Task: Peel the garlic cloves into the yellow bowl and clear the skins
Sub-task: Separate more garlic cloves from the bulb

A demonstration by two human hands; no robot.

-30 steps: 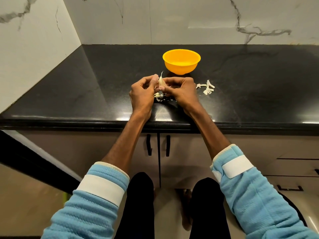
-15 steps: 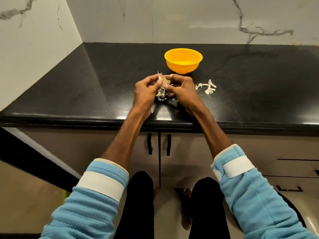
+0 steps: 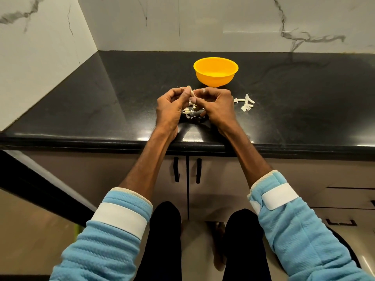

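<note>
1. The left hand (image 3: 170, 106) pinches a garlic clove (image 3: 190, 92) between thumb and curled fingers. The right hand (image 3: 217, 106), fingers also curled, pinches the same clove from the right, probably to pull off its skin.
2. Both hands hover low over the black countertop (image 3: 101, 98), near its front edge, likely so scraps drop in one place.
3. Loose skins (image 3: 189, 111) lie under and between the hands. A second heap of skins (image 3: 246, 103) lies apart, to the right.
4. The yellow bowl (image 3: 215, 72) stands just beyond the hands, handy for the peeled clove. Its contents cannot be made out.
</note>
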